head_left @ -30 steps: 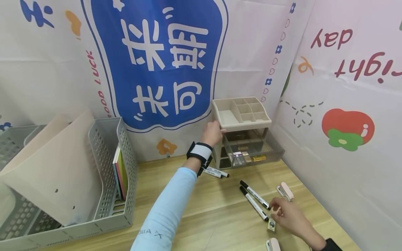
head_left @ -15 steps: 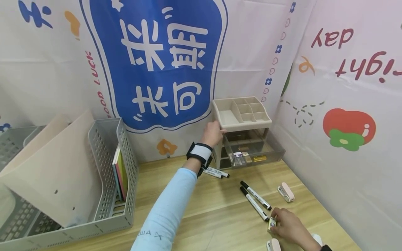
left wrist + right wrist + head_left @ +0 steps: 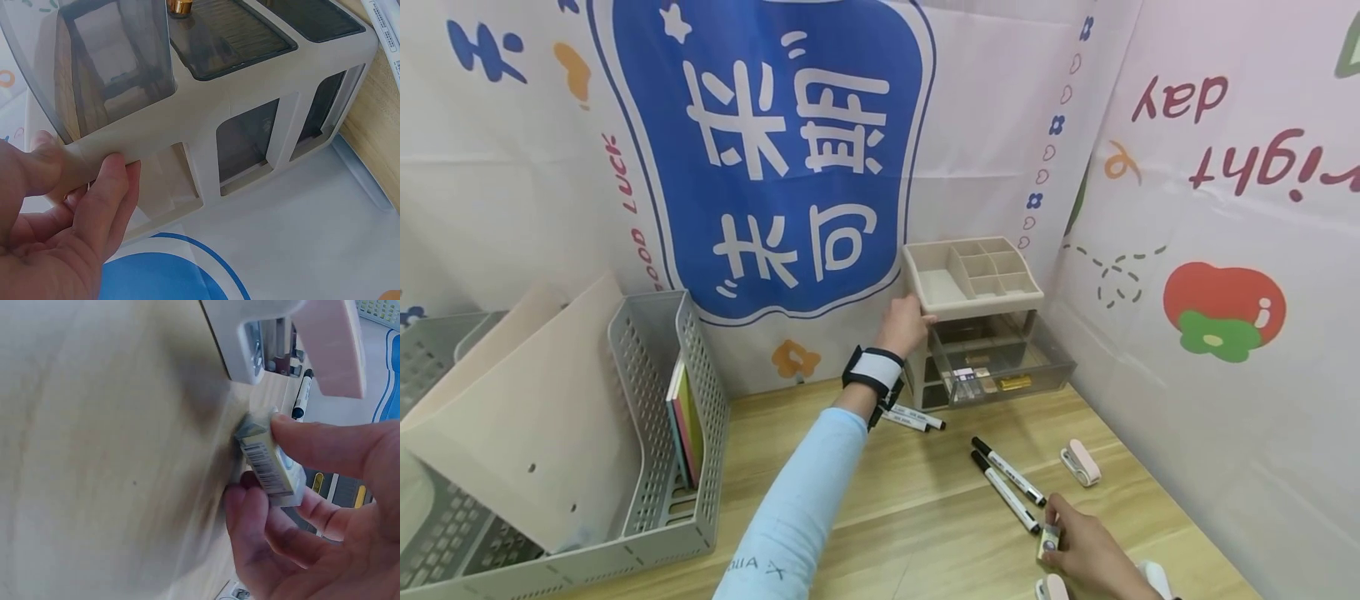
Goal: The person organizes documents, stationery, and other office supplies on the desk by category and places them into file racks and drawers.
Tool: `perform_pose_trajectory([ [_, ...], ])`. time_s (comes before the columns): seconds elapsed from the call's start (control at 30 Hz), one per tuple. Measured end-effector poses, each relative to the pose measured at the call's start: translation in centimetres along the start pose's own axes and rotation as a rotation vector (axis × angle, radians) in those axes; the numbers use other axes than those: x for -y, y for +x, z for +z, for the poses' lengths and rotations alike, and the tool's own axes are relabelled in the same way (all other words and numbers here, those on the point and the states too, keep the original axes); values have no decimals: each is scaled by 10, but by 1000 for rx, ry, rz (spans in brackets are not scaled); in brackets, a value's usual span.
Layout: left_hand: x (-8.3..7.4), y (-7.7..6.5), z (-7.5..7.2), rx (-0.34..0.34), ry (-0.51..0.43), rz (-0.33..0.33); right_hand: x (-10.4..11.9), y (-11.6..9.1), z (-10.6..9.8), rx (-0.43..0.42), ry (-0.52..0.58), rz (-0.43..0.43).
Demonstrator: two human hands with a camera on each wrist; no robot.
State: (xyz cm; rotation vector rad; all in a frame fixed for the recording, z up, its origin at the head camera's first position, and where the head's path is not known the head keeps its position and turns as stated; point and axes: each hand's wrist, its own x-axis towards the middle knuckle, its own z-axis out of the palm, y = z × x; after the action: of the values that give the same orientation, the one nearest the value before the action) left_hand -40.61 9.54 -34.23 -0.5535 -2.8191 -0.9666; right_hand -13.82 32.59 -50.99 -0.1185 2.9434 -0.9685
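My left hand [image 3: 904, 325] grips the upper left frame of a cream desktop drawer organizer [image 3: 976, 310]; in the left wrist view the thumb and fingers [image 3: 112, 194] curl round its edge. Its clear drawer [image 3: 1011, 375] is pulled out, with several small packets and a gold-coloured item inside. Near the table's front right, my right hand [image 3: 1086, 546] pinches a small box [image 3: 1048, 542] between thumb and fingers. The right wrist view shows a barcode on the side of this small box [image 3: 267, 464], which is wrapped in clear film.
Two black-capped markers [image 3: 1006, 492] lie left of the right hand, and more markers [image 3: 913, 417] lie by the organizer. A pink stapler [image 3: 1081, 462] sits behind the hand, another stapler [image 3: 1051, 587] in front. A grey file rack [image 3: 700, 517] with folders stands left.
My right hand has come down onto the small box and now pinches it, lifting and tilting it slightly. The left hand keeps its grip on the organizer. The head view has shifted slightly.
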Motion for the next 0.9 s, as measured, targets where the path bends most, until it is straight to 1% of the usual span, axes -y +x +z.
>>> perform_pose_trajectory([
  [0.17, 0, -1, 1, -2, 10, 4, -4, -2, 2, -25, 82, -55],
  [0.27, 0, -1, 0, -9, 12, 1, -5, -2, 3, -43, 137, -36],
  [0.37, 0, -1, 0, -6, 13, 1, -6, -2, 1, -74, 169, -15],
  [0.5, 0, 0, 0, -2, 21, 2, -3, -1, -5, -145, 220, -49],
  [0.6, 0, 1, 0, 0, 22, -3, 2, 2, -10, -183, 264, -58],
  [0.7, -1, 1, 0, 4, 19, -2, 10, 6, -16, -211, 301, -49],
  [0.9, -1, 1, 0, 2, 18, 0, 30, 19, -31, -271, 323, -112],
])
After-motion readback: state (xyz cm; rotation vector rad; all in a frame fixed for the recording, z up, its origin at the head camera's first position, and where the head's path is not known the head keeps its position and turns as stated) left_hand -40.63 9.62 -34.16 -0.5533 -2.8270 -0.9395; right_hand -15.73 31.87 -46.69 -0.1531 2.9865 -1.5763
